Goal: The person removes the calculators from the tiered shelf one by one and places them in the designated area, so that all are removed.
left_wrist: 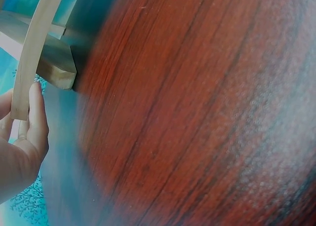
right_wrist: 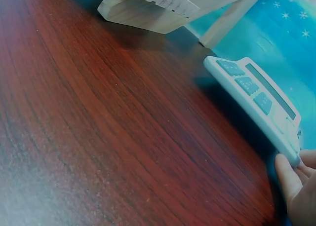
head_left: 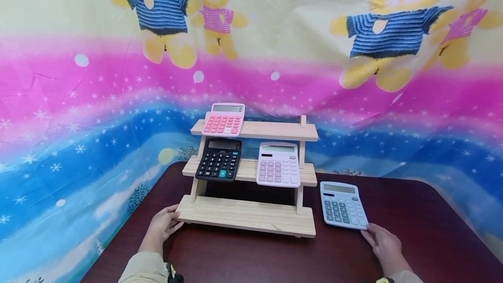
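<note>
At the left end of a wooden three-tier stand [head_left: 243, 215], my left hand [head_left: 162, 227] pinches the bottom board. The left wrist view shows that board's end [left_wrist: 27, 83] between thumb and fingers of the same hand [left_wrist: 24, 147]. My right hand [head_left: 383, 244] pinches the lower right corner of a light blue calculator [head_left: 343, 205], right of the stand. In the right wrist view the calculator [right_wrist: 256, 105] is tilted, its near edge raised off the table. A pink calculator [head_left: 224, 119] leans on the top tier; a black calculator [head_left: 218, 160] and a pale pink calculator [head_left: 278, 164] lean on the middle one.
Everything stands on a dark red wood-grain table [head_left: 235, 261]. Behind it hangs a cloth backdrop [head_left: 251, 77] printed with bears and snowflakes. A small wooden peg [head_left: 303, 121] sticks up at the top tier's right end.
</note>
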`<state>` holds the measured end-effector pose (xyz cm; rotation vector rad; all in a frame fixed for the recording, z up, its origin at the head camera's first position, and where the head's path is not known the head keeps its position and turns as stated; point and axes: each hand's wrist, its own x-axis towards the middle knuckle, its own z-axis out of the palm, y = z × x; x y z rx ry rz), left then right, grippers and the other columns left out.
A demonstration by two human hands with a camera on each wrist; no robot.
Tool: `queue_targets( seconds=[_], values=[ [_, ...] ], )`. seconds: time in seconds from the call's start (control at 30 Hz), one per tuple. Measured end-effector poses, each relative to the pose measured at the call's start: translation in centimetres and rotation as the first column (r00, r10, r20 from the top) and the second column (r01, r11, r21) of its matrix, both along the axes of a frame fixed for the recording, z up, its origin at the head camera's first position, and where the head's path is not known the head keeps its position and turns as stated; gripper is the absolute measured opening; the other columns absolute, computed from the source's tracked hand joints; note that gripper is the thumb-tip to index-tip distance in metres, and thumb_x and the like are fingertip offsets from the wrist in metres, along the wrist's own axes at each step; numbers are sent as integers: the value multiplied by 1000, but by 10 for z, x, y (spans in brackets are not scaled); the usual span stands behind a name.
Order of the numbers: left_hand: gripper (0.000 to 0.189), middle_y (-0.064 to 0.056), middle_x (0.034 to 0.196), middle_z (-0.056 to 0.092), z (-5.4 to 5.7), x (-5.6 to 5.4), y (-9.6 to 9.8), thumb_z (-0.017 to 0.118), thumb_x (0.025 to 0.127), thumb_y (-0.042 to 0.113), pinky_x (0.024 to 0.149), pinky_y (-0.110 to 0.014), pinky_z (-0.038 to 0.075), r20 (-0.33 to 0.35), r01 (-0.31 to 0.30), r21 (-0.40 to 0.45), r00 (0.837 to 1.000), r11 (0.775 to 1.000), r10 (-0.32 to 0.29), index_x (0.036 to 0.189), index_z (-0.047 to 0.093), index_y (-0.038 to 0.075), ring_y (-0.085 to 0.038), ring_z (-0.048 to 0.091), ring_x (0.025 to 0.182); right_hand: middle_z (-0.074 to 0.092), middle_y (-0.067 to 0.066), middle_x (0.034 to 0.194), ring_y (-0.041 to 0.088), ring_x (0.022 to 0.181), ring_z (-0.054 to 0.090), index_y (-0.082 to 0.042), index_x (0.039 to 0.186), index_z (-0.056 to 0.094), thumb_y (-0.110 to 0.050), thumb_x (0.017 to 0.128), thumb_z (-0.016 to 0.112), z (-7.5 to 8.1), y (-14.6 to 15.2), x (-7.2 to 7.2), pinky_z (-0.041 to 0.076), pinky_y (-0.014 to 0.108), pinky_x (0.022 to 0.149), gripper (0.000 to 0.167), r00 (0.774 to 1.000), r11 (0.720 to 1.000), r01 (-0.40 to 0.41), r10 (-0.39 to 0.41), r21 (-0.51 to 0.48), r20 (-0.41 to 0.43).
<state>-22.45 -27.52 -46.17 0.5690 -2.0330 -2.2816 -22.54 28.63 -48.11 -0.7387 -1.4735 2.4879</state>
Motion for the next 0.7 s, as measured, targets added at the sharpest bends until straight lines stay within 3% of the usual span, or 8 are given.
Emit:
queue_targets(
  seconds=[0.07, 0.2, 0.27, 0.37, 0.43, 0.53, 0.6, 0.7],
  values=[
    [47, -35, 123, 32, 0, 0, 0, 47, 87, 3, 72, -31, 49, 0, -2, 4, 1000, 1000, 2, 129, 30, -8, -19, 56, 82, 54, -5, 63, 2, 61, 54, -6, 77, 60, 15, 77, 48, 2, -2, 1, 49, 28, 68, 25, 1000, 999, 27, -27, 18, 8],
    [46, -35, 123, 32, 2, 1, 0, 47, 87, 2, 71, -31, 49, -1, -3, 8, 1000, 1000, 3, 129, 30, -8, -18, 56, 81, 54, -1, 59, 5, 57, 55, -9, 58, 55, 18, 72, 51, 8, -4, 2, 50, 29, 64, 31, 997, 997, 58, -61, 57, 52],
    [46, -35, 123, 32, 3, 2, 1, 47, 87, 2, 72, -31, 48, -1, -2, 8, 1000, 1000, 2, 129, 30, -8, -18, 56, 81, 53, -1, 57, 7, 56, 55, -1, 73, 59, 18, 70, 54, 11, -7, 1, 51, 30, 63, 20, 993, 991, 76, -85, 109, 84],
    [46, -35, 123, 32, 4, 2, 1, 47, 87, 2, 72, -32, 48, -3, 0, 3, 1000, 1000, 0, 129, 30, -9, -18, 56, 81, 51, -3, 55, 9, 55, 55, 5, 86, 53, 16, 68, 57, 16, -9, 1, 50, 31, 64, 22, 985, 982, 96, -117, 162, 123],
    [46, -35, 123, 32, 4, 2, 1, 47, 87, 2, 72, -32, 48, -1, -1, 0, 1000, 1000, 1, 129, 31, -9, -18, 56, 81, 51, -2, 56, 8, 54, 55, 5, 87, 51, 14, 70, 56, 20, -10, 3, 50, 31, 65, 20, 985, 981, 92, -114, 171, 127],
    [46, -35, 122, 33, 5, 1, 1, 47, 87, 2, 71, -31, 49, 3, -6, 2, 1000, 1000, 6, 128, 31, -9, -18, 56, 79, 53, -2, 55, 8, 54, 55, 2, 73, 51, 12, 74, 54, 24, -9, 6, 50, 30, 66, 11, 987, 983, 82, -104, 166, 123],
    [45, -35, 121, 34, 6, 2, 1, 47, 87, 1, 71, -32, 49, 5, -11, 3, 1000, 1000, 11, 128, 31, -10, -18, 56, 78, 54, -2, 55, 8, 54, 55, 1, 72, 53, 10, 76, 54, 25, -8, 8, 50, 30, 66, 10, 987, 983, 80, -101, 168, 125],
    [45, -35, 120, 36, 6, 2, 1, 46, 86, 0, 70, -32, 49, 6, -14, -1, 1000, 1000, 14, 128, 32, -10, -18, 57, 78, 55, -3, 56, 7, 56, 56, 2, 85, 54, 6, 78, 52, 25, -5, 8, 50, 30, 67, 8, 984, 980, 74, -102, 182, 145]
  ],
)
